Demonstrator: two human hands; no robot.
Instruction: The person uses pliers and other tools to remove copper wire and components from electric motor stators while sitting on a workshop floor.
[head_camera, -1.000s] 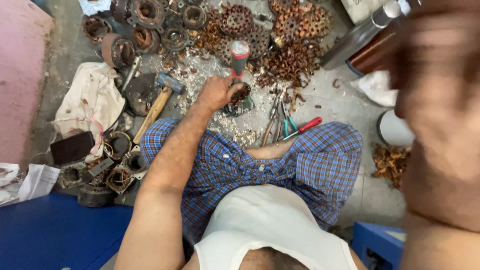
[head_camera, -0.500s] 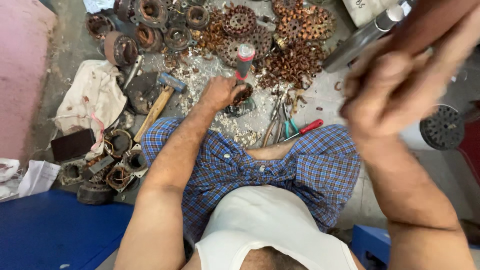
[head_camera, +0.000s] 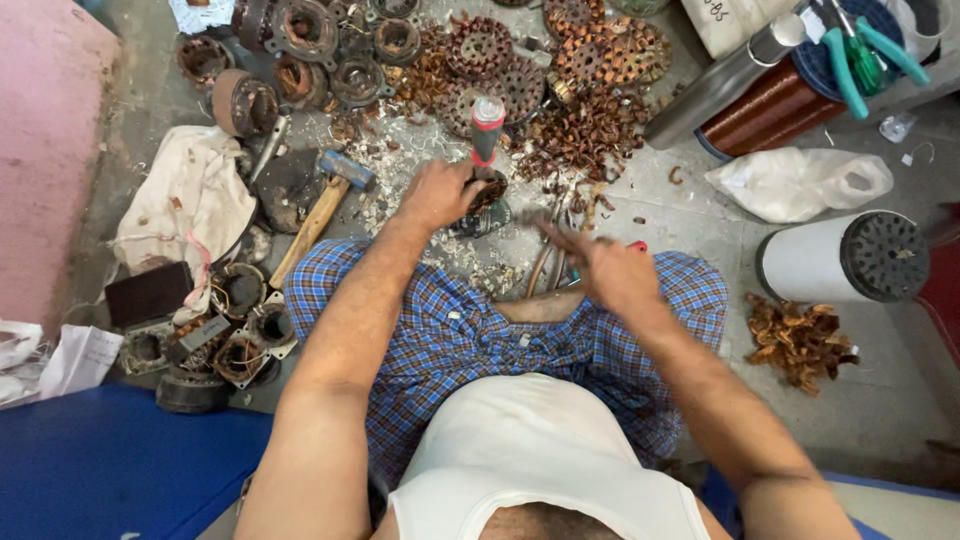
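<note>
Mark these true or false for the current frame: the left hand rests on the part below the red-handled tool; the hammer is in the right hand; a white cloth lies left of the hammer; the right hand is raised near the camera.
1. True: the left hand rests on the dark part below the red-handled tool.
2. False: the hammer lies on the floor, unheld.
3. True: the white cloth lies left of it.
4. False: the right hand is low, by the knee.

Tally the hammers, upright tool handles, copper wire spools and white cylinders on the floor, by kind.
Wooden-handled hammer: 1
Upright red-and-grey tool handle, just beyond the left hand: 1
Copper wire spool: 1
White cylinder: 1
Total: 4
</note>
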